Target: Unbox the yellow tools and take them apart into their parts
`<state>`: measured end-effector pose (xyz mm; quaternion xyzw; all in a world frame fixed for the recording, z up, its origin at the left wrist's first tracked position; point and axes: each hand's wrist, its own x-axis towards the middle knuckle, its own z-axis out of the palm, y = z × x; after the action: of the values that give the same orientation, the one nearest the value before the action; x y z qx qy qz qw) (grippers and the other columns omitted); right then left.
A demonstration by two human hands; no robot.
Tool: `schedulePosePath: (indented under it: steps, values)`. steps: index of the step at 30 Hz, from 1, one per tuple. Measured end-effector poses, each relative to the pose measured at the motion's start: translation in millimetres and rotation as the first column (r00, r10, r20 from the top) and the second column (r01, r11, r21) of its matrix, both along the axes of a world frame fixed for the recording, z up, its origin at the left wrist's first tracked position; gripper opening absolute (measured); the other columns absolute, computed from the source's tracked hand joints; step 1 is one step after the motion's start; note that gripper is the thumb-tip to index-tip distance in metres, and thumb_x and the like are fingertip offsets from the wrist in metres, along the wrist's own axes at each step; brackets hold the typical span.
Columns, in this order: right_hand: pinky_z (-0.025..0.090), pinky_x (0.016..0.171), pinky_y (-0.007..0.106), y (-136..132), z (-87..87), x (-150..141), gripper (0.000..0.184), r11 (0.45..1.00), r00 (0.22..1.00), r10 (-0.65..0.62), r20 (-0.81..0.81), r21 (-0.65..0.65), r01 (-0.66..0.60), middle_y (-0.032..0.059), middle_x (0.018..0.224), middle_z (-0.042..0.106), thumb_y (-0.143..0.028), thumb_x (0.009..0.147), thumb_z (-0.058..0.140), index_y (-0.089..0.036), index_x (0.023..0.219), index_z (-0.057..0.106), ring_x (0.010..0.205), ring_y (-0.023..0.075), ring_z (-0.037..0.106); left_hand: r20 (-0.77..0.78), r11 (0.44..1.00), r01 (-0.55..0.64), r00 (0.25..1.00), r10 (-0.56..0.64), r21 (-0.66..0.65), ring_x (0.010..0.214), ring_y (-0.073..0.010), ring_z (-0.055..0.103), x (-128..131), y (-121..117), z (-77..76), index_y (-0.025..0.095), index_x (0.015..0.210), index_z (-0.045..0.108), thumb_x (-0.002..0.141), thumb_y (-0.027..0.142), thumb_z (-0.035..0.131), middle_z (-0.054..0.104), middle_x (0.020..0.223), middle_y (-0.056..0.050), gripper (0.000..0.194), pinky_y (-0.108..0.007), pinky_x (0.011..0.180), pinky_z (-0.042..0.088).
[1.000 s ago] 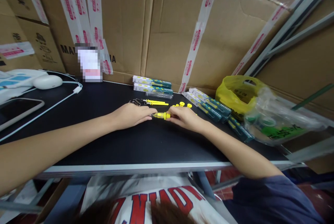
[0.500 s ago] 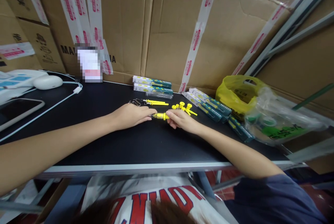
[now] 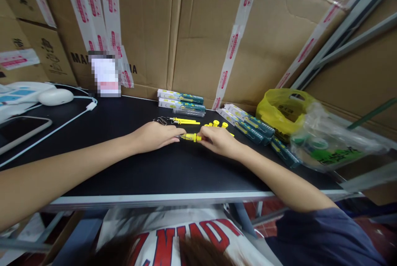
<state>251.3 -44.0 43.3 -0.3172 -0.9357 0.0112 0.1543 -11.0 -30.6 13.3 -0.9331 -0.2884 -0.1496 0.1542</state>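
Note:
Both of my hands meet over a small yellow tool (image 3: 191,137) lying on the black tabletop (image 3: 130,167). My left hand (image 3: 155,136) pinches its left end, and my right hand (image 3: 218,140) grips its right end. Just behind my right hand lie several small yellow parts (image 3: 216,124). Another yellow tool (image 3: 185,121) and a metal clip (image 3: 161,121) lie behind my left hand.
Green and yellow packaged boxes lie stacked at the back (image 3: 181,101) and to the right (image 3: 248,124). A yellow plastic bag (image 3: 283,111) and a clear bag (image 3: 331,140) sit at right. A white mouse (image 3: 55,96), cable (image 3: 62,123) and tablet (image 3: 21,129) lie left. Cardboard boxes (image 3: 201,30) wall the back.
My right hand drew back slightly, baring the yellow parts behind it, then moved forward onto the tool again. My left hand stayed put.

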Motion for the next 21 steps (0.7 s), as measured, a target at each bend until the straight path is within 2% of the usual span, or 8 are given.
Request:
schedulePosePath:
  steps: [2,6,7,9,10,12,14,21]
  values:
    - [0.035,0.060,0.023,-2.6,0.1,-1.2,0.006,1.000,1.000,-0.018,0.002,0.004,0.018,0.0007,0.076,0.056,-0.022,0.086,0.052,-0.020,0.084,0.047,0.067,0.0130,0.052,0.011,1.000,0.009,1.000,-0.009,-0.011,0.078,-0.0128,0.067,-0.2,0.1,-0.2,0.025,0.125,0.051,0.097,0.037,0.034,0.068,0.106,-0.003,0.035,-0.019,0.062,0.046]
    - [0.035,0.056,0.022,-7.1,-1.8,-4.9,0.026,0.985,0.993,-0.080,-0.091,-0.158,0.065,-0.0025,0.075,0.056,-0.031,0.082,0.059,-0.020,0.099,0.043,0.060,0.0112,0.050,0.005,1.000,0.001,1.000,-0.001,-0.018,0.081,-0.0140,0.067,-0.1,0.5,-0.2,0.024,0.124,0.052,0.098,0.037,0.033,0.067,0.109,-0.004,0.035,-0.020,0.063,0.046]
    - [0.035,0.056,0.022,-7.5,-2.9,-5.8,0.026,0.979,0.989,-0.093,-0.115,-0.193,0.069,-0.0027,0.075,0.056,-0.033,0.084,0.057,-0.020,0.100,0.042,0.058,0.0111,0.049,0.000,1.000,-0.003,1.000,0.003,-0.015,0.081,-0.0141,0.067,0.0,0.6,-0.3,0.023,0.124,0.052,0.098,0.037,0.033,0.067,0.109,-0.003,0.035,-0.020,0.063,0.046]
    - [0.036,0.059,0.023,-7.1,-5.6,-7.4,0.018,0.965,0.980,-0.123,-0.154,-0.251,0.082,-0.0024,0.072,0.056,-0.036,0.091,0.046,-0.019,0.096,0.044,0.059,0.0114,0.049,-0.007,1.000,-0.005,1.000,0.005,-0.002,0.081,-0.0137,0.068,0.2,0.5,-0.7,0.024,0.124,0.051,0.098,0.037,0.033,0.067,0.109,-0.003,0.035,-0.020,0.062,0.046]
    - [0.037,0.060,0.024,-6.5,-7.0,-8.1,0.021,0.955,0.976,-0.143,-0.166,-0.282,0.092,-0.0023,0.069,0.055,-0.038,0.094,0.038,-0.019,0.091,0.046,0.060,0.0116,0.050,-0.008,1.000,-0.005,1.000,0.005,0.006,0.081,-0.0135,0.068,0.4,0.5,-0.9,0.024,0.125,0.051,0.098,0.037,0.034,0.068,0.109,-0.003,0.035,-0.019,0.062,0.046]
    - [0.037,0.063,0.025,-5.1,-9.2,-9.2,0.038,0.929,0.969,-0.173,-0.176,-0.355,0.101,-0.0024,0.061,0.052,-0.041,0.098,0.025,-0.018,0.079,0.048,0.058,0.0114,0.049,-0.005,1.000,-0.010,1.000,0.010,0.019,0.080,-0.0136,0.068,0.6,0.1,-1.2,0.025,0.126,0.050,0.097,0.037,0.034,0.068,0.110,-0.003,0.035,-0.019,0.061,0.046]
    - [0.037,0.062,0.024,-4.1,-9.9,-9.7,0.044,0.908,0.967,-0.175,-0.185,-0.411,0.086,-0.0031,0.056,0.049,-0.045,0.098,0.023,-0.017,0.074,0.049,0.054,0.0106,0.047,0.000,1.000,-0.018,1.000,0.018,0.015,0.081,-0.0142,0.068,0.8,-0.3,-0.9,0.025,0.125,0.051,0.098,0.038,0.034,0.067,0.111,-0.003,0.035,-0.019,0.062,0.047]
    - [0.036,0.061,0.022,-2.3,-6.2,-7.0,0.023,0.956,0.973,-0.111,-0.202,-0.288,0.050,-0.0017,0.069,0.055,-0.037,0.095,0.040,-0.018,0.083,0.047,0.062,0.0109,0.049,0.043,1.000,-0.005,0.999,0.006,-0.020,0.089,-0.0158,0.067,-0.2,-0.7,0.4,0.022,0.125,0.051,0.098,0.038,0.032,0.066,0.117,-0.004,0.036,-0.022,0.069,0.049]
